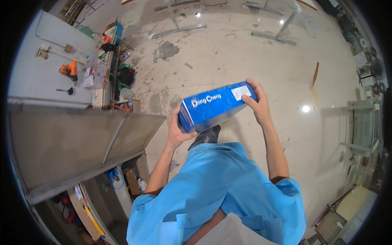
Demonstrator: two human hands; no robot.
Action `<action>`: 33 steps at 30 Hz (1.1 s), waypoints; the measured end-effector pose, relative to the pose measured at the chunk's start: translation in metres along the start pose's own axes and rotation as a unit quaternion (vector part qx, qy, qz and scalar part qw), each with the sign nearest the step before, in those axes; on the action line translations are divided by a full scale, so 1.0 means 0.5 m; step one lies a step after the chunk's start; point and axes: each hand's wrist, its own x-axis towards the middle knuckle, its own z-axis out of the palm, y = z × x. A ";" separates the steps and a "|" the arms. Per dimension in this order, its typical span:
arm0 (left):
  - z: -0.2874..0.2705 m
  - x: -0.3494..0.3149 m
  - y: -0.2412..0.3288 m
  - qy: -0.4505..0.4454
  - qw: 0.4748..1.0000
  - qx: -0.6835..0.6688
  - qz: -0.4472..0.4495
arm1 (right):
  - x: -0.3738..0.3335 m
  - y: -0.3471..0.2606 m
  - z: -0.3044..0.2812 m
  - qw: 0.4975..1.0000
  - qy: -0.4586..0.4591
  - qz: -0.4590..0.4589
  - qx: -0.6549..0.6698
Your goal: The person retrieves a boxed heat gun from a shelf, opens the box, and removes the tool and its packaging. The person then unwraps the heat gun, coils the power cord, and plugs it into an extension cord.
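Between my two hands I hold a blue cardboard box [212, 107] with white lettering and a white label near its right end. It is raised in front of my body, tilted so that its right end lies farther away. My left hand [178, 130] grips the near left corner, the thumb along the lower edge. Around the right end wraps my right hand [258, 102], its thumb on the label and its fingers over the far edge. The box's underside and contents are hidden.
At the left stands a cabinet with a raised brown panel [77, 143] and cluttered shelves [87, 204]. An orange power drill [69, 70] is farther off beside a clear bin [94, 75]. Metal frame legs [177, 31] stand on the worn floor ahead. Equipment [363, 128] lines the right side.
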 end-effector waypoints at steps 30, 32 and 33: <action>-0.304 1.317 0.045 0.172 0.901 0.329 0.227 | 1.445 -0.110 0.293 0.959 0.005 0.210 0.190; -0.345 1.364 0.030 0.185 0.873 0.362 0.270 | 1.505 -0.116 0.348 0.916 -0.108 0.248 0.297; -0.361 1.380 0.022 0.193 0.876 0.375 0.236 | 1.538 -0.112 0.380 0.922 -0.119 0.243 0.278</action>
